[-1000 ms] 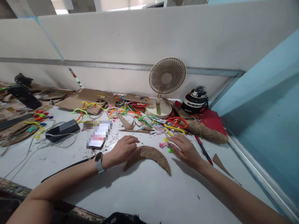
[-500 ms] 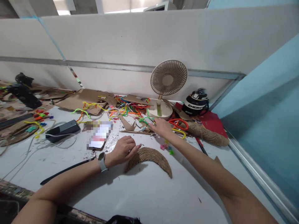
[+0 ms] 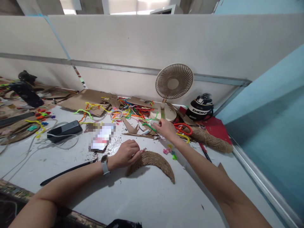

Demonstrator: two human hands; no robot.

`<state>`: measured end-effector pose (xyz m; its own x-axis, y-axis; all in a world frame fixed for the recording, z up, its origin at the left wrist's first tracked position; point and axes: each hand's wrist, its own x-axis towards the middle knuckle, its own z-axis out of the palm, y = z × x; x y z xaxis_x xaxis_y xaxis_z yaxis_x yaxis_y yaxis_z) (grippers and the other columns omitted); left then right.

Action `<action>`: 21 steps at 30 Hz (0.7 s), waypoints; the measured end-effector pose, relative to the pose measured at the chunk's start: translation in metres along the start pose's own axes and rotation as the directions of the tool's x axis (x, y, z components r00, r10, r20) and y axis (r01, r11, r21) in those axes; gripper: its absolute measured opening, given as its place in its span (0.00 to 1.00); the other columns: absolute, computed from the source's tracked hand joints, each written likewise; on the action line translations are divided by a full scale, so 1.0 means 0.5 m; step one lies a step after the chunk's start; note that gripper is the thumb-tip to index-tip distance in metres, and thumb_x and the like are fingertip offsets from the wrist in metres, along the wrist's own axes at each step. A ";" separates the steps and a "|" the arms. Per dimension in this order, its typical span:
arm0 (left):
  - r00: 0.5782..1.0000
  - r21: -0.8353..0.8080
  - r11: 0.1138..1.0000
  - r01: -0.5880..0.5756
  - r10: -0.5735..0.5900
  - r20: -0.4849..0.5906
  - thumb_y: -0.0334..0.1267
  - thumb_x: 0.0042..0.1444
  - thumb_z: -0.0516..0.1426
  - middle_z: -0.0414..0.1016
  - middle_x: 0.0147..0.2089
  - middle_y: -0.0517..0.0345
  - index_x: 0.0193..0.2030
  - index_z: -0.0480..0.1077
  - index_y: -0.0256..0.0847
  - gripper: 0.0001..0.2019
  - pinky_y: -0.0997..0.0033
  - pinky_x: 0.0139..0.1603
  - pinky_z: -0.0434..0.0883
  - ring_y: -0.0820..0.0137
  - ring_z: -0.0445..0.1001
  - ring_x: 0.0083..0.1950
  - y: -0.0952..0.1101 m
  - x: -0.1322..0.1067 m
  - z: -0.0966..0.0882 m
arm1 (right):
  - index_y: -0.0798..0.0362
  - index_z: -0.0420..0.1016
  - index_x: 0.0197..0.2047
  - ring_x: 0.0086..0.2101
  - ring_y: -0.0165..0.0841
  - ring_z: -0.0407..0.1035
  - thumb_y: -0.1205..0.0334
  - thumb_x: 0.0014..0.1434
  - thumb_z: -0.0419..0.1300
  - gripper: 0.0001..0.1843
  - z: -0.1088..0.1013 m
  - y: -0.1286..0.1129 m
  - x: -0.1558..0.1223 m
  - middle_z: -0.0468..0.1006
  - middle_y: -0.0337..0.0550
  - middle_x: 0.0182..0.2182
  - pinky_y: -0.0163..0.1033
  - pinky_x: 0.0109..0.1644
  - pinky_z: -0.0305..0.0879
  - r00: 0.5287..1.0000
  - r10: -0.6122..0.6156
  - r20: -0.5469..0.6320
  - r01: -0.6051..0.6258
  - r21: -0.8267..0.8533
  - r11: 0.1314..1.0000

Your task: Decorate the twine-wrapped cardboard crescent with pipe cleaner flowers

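A brown crescent wrapped in jute cord (image 3: 154, 161) lies flat on the white table (image 3: 147, 202). My left hand (image 3: 127, 152), a watch on its wrist, rests with curled fingers on the crescent's left tip. My right hand (image 3: 166, 129) reaches forward into the pile of coloured pipe cleaners (image 3: 133, 111), its fingers pinched on a green pipe cleaner (image 3: 150, 126). Red-handled scissors (image 3: 182, 128) lie just right of that hand.
A small beige desk fan (image 3: 174, 83) stands at the back, a black bottle (image 3: 199, 107) beside it on a red sheet. A jute-wrapped cone (image 3: 209, 139), phone (image 3: 102, 137), black power bank (image 3: 64, 130), cardboard scraps and a red pencil (image 3: 204, 152) lie around. Partition walls close the back and right.
My right hand left the small coloured bits by the crescent, reached forward to the pipe cleaner pile and closed its fingers there. My left hand stayed on the crescent.
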<state>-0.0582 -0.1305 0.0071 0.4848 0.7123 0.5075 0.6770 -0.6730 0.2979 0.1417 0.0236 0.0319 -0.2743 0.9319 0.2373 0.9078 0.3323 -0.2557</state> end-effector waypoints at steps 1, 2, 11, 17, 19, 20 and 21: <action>1.000 0.001 1.000 0.000 0.000 -0.002 0.38 0.66 0.47 0.72 0.26 0.55 0.26 0.69 0.38 0.18 0.67 0.37 0.64 0.70 0.67 0.32 0.000 0.000 0.000 | 0.53 0.72 0.35 0.34 0.39 0.72 0.47 0.59 0.52 0.18 -0.006 0.002 0.000 0.78 0.49 0.32 0.37 0.35 0.59 1.000 0.003 -0.022 -0.002 0.026 1.000; 1.000 0.002 1.000 -0.001 0.001 -0.003 0.38 0.66 0.47 0.72 0.26 0.55 0.26 0.69 0.38 0.18 0.67 0.37 0.64 0.70 0.67 0.32 -0.001 0.001 0.000 | 0.53 0.72 0.33 0.33 0.38 0.71 0.47 0.59 0.53 0.18 -0.012 0.004 -0.001 0.78 0.47 0.31 0.37 0.35 0.59 0.999 0.003 -0.045 0.000 0.054 0.999; 0.993 -0.117 0.987 0.110 -0.113 -0.020 0.39 0.66 0.46 0.70 0.25 0.55 0.23 0.68 0.37 0.21 0.69 0.37 0.63 0.71 0.67 0.31 0.003 0.012 -0.016 | 0.54 0.70 0.26 0.23 0.30 0.64 0.42 0.51 0.58 0.21 -0.108 0.046 -0.051 0.72 0.39 0.21 0.34 0.27 0.58 0.986 0.130 -0.104 -0.048 0.570 0.821; 0.922 -0.362 0.853 0.376 -0.384 0.053 0.47 0.65 0.47 0.74 0.34 0.55 0.34 0.71 0.38 0.18 0.71 0.41 0.65 0.70 0.71 0.37 -0.002 0.020 -0.034 | 0.53 0.66 0.20 0.16 0.24 0.56 0.44 0.43 0.65 0.21 -0.148 0.051 -0.112 0.67 0.35 0.16 0.32 0.19 0.50 0.959 0.166 0.231 -0.278 0.880 0.385; 0.893 -0.429 0.791 0.437 -0.437 0.105 0.48 0.64 0.48 0.75 0.38 0.54 0.41 0.69 0.39 0.16 0.70 0.41 0.66 0.69 0.71 0.40 -0.003 0.029 -0.041 | 0.54 0.66 0.21 0.16 0.23 0.56 0.45 0.42 0.66 0.21 -0.149 0.045 -0.126 0.67 0.35 0.17 0.31 0.19 0.49 0.947 0.152 0.284 -0.319 0.891 0.322; 0.886 -0.469 0.760 0.451 -0.447 0.127 0.49 0.64 0.48 0.75 0.40 0.54 0.44 0.68 0.39 0.17 0.70 0.42 0.66 0.68 0.72 0.41 -0.002 0.034 -0.043 | 0.54 0.67 0.22 0.16 0.23 0.56 0.45 0.41 0.66 0.20 -0.148 0.042 -0.132 0.67 0.36 0.17 0.31 0.18 0.49 0.941 0.147 0.307 -0.337 0.894 0.295; 0.882 -0.511 0.729 0.455 -0.447 0.149 0.50 0.64 0.47 0.75 0.41 0.53 0.46 0.67 0.38 0.18 0.70 0.42 0.67 0.68 0.72 0.42 0.000 0.040 -0.045 | 0.54 0.68 0.22 0.16 0.23 0.56 0.46 0.41 0.66 0.20 -0.146 0.038 -0.136 0.68 0.36 0.17 0.31 0.18 0.49 0.934 0.141 0.328 -0.355 0.897 0.264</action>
<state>-0.0609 -0.1210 0.0354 0.2075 0.9587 0.1944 0.4317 -0.2680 0.8613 0.2009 -0.0439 0.0795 -0.2327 0.9648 -0.1221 0.0526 -0.1129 -0.9922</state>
